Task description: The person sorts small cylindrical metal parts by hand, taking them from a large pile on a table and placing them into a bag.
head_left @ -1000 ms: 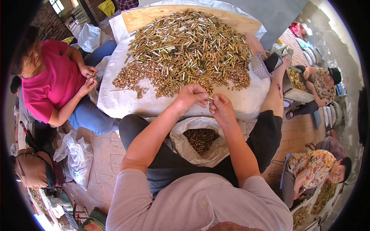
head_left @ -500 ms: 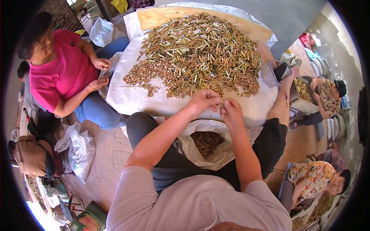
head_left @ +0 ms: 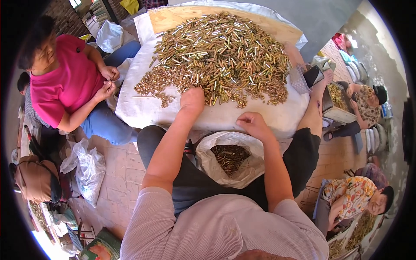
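1. Shiny metal tubes [head_left: 225,52] are lying top middle.
2. Left hand [head_left: 192,100] is reaching at them; can't tell its fingers.
3. Right hand [head_left: 255,125] is curling near center; can't tell if fingers are pinching.

Heap [head_left: 221,60] on table [head_left: 277,116] — sack [head_left: 203,161] before it

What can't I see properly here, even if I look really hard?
All in the head view:
- Left hand: its own knuckles hide the fingertips and anything they hold.
- Right hand: anything between its fingertips is too small to tell.
- White sack: the pieces inside hide its bottom.
- Checked cloth: cut off by the top edge.
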A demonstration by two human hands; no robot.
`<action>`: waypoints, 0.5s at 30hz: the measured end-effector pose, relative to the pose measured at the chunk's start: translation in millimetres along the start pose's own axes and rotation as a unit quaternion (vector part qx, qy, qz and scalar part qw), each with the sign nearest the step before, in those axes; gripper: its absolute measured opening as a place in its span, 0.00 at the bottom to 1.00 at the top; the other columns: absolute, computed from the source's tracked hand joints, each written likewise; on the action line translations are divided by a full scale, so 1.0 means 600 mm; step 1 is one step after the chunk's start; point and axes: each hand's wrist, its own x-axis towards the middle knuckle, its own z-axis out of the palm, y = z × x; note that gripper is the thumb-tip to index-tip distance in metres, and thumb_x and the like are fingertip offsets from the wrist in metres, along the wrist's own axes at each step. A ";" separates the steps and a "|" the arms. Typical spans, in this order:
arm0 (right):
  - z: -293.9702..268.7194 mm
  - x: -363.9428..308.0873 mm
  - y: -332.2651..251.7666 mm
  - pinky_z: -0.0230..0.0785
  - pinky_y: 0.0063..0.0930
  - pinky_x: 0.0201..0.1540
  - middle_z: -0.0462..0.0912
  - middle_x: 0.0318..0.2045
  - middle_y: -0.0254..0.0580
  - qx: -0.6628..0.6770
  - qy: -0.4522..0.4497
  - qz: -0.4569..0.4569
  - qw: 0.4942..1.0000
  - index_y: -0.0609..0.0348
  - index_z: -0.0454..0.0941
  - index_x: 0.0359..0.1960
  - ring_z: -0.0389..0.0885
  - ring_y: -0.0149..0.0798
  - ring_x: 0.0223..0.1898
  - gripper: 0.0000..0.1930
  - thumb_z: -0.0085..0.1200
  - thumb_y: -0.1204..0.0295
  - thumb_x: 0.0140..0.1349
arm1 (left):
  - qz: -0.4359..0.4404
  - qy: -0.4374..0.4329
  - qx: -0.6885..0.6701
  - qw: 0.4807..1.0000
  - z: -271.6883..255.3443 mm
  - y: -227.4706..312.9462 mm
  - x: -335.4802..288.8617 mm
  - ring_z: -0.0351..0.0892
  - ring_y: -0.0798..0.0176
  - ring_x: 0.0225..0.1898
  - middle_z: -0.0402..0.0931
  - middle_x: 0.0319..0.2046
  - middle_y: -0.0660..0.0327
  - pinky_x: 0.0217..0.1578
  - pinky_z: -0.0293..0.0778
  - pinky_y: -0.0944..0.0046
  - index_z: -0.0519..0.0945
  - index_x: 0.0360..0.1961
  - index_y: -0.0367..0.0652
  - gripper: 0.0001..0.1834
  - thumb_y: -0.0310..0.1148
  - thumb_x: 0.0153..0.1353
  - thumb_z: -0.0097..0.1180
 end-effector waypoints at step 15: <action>0.027 0.043 0.003 0.72 0.42 0.37 0.79 0.31 0.52 -0.281 0.225 -0.046 0.932 0.58 0.82 0.40 0.80 0.55 0.33 0.10 0.62 0.74 0.55 | -0.010 -0.128 -0.612 0.780 -0.001 0.008 0.001 0.83 0.66 0.29 0.80 0.30 0.58 0.31 0.83 0.66 0.79 0.45 0.34 0.11 0.25 0.62 0.58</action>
